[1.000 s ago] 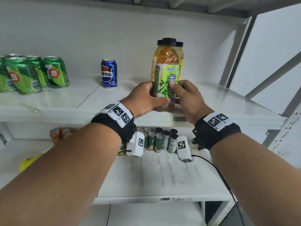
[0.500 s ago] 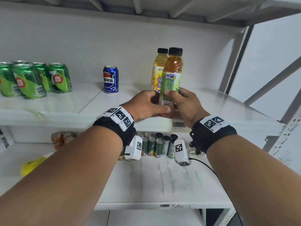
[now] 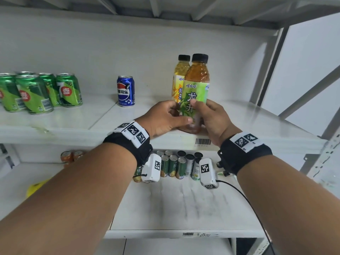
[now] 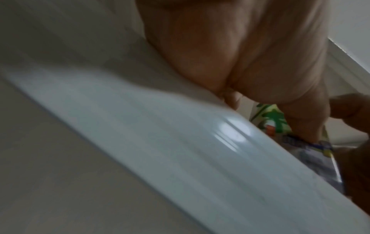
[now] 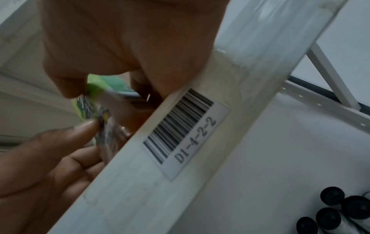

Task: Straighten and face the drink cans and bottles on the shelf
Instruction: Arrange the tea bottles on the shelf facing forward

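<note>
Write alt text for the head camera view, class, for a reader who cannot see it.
Both hands, left hand and right hand, grip a green-labelled tea bottle at the front edge of a white shelf, a yellow-labelled bottle just behind it. Further left stand a blue Pepsi can and green cans.

- Both my forearms reach in from the lower corners of the head view toward the frame's middle.
- My left hand [image 3: 163,117] sits just left of centre, fingers curled, thumb stretched rightward in a grip.
- My right hand [image 3: 211,116] sits just right of centre, thumb up, fingers wrapped in a grip.
- Black bands with white tags circle both wrists.
</note>
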`<state>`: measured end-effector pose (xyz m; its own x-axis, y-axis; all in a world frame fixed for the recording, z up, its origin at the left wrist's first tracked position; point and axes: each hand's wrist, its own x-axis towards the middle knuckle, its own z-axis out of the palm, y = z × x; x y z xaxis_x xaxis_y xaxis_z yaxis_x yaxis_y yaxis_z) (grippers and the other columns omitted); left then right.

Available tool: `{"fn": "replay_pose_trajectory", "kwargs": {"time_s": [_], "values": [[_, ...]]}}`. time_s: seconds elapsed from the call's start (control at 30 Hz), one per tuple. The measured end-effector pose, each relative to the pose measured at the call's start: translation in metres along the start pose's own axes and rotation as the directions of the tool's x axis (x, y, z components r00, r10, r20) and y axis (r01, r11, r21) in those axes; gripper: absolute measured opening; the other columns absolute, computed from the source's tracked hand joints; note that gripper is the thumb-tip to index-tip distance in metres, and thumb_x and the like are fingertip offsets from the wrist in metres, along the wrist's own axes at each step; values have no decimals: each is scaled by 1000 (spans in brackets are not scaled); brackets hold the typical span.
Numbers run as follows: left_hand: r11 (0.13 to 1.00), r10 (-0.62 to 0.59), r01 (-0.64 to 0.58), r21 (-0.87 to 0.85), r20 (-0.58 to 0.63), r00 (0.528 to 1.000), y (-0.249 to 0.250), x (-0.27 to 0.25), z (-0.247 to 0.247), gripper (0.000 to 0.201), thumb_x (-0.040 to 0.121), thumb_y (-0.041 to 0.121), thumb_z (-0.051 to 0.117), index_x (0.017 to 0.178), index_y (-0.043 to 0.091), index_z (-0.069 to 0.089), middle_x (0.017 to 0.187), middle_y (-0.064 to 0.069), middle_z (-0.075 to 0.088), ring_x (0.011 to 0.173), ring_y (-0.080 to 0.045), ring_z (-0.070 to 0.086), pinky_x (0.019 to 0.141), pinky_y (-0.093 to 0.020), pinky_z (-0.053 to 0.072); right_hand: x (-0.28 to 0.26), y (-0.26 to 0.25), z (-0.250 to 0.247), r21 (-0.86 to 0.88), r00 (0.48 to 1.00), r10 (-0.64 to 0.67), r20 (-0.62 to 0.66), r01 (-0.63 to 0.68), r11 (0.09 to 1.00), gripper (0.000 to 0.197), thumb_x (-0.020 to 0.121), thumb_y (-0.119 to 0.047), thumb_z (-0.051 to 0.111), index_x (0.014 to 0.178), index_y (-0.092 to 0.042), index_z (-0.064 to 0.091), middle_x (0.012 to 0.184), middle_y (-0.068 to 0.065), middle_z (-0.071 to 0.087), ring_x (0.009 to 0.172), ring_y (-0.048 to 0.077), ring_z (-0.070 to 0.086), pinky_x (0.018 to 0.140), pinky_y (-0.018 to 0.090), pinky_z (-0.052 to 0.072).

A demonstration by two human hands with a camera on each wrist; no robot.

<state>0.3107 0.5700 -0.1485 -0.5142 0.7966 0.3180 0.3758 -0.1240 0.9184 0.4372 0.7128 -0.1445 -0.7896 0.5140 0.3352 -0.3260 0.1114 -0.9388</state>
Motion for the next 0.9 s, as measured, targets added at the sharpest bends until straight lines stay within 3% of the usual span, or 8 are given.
{"fn": "replay_pose_trajectory", "kwargs": {"time_s": [0.13, 0.27, 0.37, 0.5, 0.6, 0.7, 0.8, 0.9], "values": [[996, -59, 60, -67, 5, 998, 0, 3, 2, 45, 80, 17, 94, 118, 13, 70, 118, -14, 79, 115, -33, 76, 102, -48, 62, 3, 1, -3, 39, 999, 17, -32, -15, 999, 48, 87, -34, 66, 118, 3, 68, 110, 21, 78, 100, 41, 75, 84, 51, 62], [988, -35, 39, -148, 33, 999, -1, 2, 3, 33, 88, 9, 87, 117, 8, 72, 106, -9, 83, 94, -22, 80, 75, -31, 65, 5, 3, -2, 30, 999, -6, -54, 8, 1000, 48, 88, -37, 68, 114, 2, 62, 110, 17, 78, 98, 35, 76, 76, 44, 63], [994, 22, -24, -103, -15, 1000, -1, 0, 5, 32, 86, 18, 91, 113, 12, 74, 105, -7, 83, 88, -18, 80, 75, -32, 65, 7, 5, -5, -74, 999, -32, -14, 31, 997, 38, 95, -46, 64, 105, -11, 73, 105, 10, 80, 92, 25, 77, 75, 35, 60], [996, 91, -88, 33, -97, 991, -1, -3, 6, 19, 88, 38, 88, 96, 24, 77, 83, 5, 80, 73, -11, 74, 67, -30, 60, 10, 7, -7, -130, 999, -35, 18, 37, 991, 43, 104, -48, 55, 112, -12, 77, 109, 10, 80, 101, 29, 77, 93, 46, 59], [988, 113, -95, 118, -150, 982, 0, -2, 7, 37, 87, 56, 82, 86, 20, 75, 69, 1, 70, 59, -16, 60, 57, -33, 53, 11, 8, -7, -150, 999, -14, 40, 20, 988, 46, 106, -50, 50, 113, -13, 78, 110, 11, 80, 105, 32, 77, 102, 54, 57], [991, 122, -111, 75, -159, 980, -1, -1, 6, 37, 93, 41, 83, 98, 5, 73, 76, -3, 73, 65, -18, 65, 67, -36, 55, 11, 7, -6, -149, 999, -13, 44, 19, 989, 46, 108, -47, 49, 116, -11, 77, 112, 13, 79, 106, 34, 76, 104, 57, 55], [987, 161, -156, 48, -135, 978, -2, -1, 7, 21, 91, 19, 86, 104, 12, 71, 84, 7, 77, 75, -10, 72, 71, -31, 62, 8, 3, -3, -109, 999, -26, 37, 30, 994, 49, 103, -51, 60, 118, -7, 74, 113, 15, 78, 107, 37, 75, 103, 60, 55], [967, 213, -191, 166, -126, 969, -4, -2, 8, 34, 82, 17, 94, 98, 21, 65, 85, 7, 75, 76, -9, 71, 70, -34, 65, 3, 1, 1, -105, 997, -55, 55, 61, 993, 62, 86, -58, 79, 118, -6, 72, 105, 15, 79, 95, 34, 77, 87, 57, 63]]}}
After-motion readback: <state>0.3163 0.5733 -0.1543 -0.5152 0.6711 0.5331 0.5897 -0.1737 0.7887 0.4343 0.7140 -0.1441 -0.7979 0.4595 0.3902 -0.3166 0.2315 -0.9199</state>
